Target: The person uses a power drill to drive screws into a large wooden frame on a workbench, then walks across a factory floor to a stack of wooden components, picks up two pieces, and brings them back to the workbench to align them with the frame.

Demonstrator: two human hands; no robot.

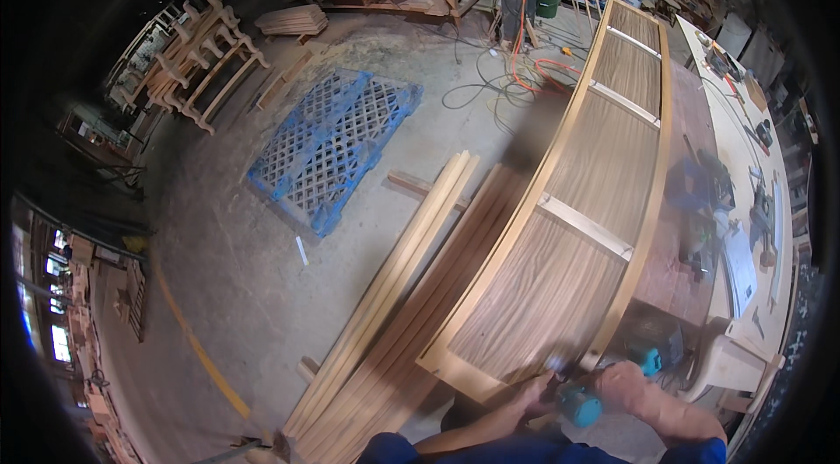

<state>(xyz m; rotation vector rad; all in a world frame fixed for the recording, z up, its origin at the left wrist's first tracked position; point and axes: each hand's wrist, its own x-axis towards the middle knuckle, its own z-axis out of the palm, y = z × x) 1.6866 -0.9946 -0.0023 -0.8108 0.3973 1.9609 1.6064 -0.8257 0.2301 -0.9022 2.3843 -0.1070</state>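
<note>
A long wooden panel frame (637, 293) with dark-grained boards and pale crosspieces stretches away in front of me. At its near end my right hand (623, 387) is wrapped round a teal power drill (581, 408). The drill's rounded back points toward me, and a second teal part (650, 362) shows beyond the hand. My left hand (530, 396) is at the frame's near edge, beside the front of the drill. Its fingers are drawn together there, with blur and the drill hiding what they hold, if anything.
Stacked pale and brown boards (394, 289) lie left of the frame. A blue pallet (337, 136) rests on the concrete farther left. Orange and dark cords (525, 70) trail near a post. On the right, a long workbench (709, 114) carries tools and paper sheets (740, 267).
</note>
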